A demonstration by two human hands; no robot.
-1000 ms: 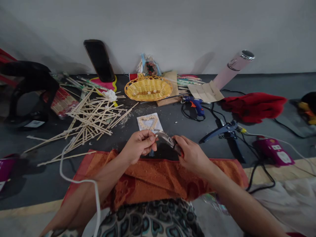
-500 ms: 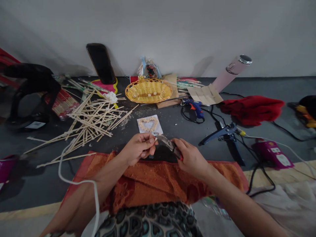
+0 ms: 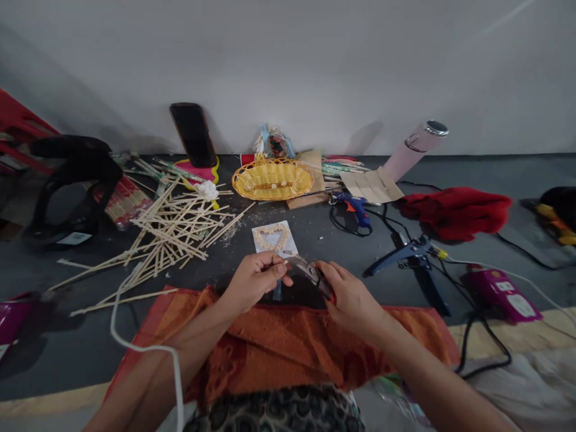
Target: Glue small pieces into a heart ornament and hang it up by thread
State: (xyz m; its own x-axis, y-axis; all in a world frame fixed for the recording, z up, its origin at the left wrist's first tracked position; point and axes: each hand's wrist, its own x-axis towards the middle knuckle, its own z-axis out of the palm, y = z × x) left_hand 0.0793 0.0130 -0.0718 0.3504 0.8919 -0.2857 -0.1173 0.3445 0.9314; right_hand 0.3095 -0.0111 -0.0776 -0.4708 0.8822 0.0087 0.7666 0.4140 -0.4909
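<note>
Cutters (image 3: pixel 310 275) in the right hand (image 3: pixel 353 300), small pale stick piece pinched in the left hand (image 3: pixel 256 279), both held just above the far edge of the orange towel (image 3: pixel 288 336) on the lap. Piece itself is mostly hidden by the fingertips; only a pale sliver shows at the blade tips.

Left hand: closed in a fingertip pinch, thumb over forefinger, knuckles up, wrist straight, forearm coming in from lower left. Right hand: wrapped around the cutter handles, palm down, blades aimed left toward the pinch. Whether the blades are open or closed on the piece cannot be told.

Judgement on doing the cut well: keep the pinch close to the blades so the offcut does not fly, keep fingertips clear of the edge, squeeze evenly, and work over the towel to catch chips.

Nearby on the dark floor mat (image 3: pixel 315 234): white card with a heart of small pieces (image 3: pixel 273 239) just beyond the hands; pile of sticks (image 3: pixel 175 228) toward the left edge; yellow basket (image 3: pixel 272 178) at the far edge; blue glue gun (image 3: pixel 355 205) to the right.
</note>
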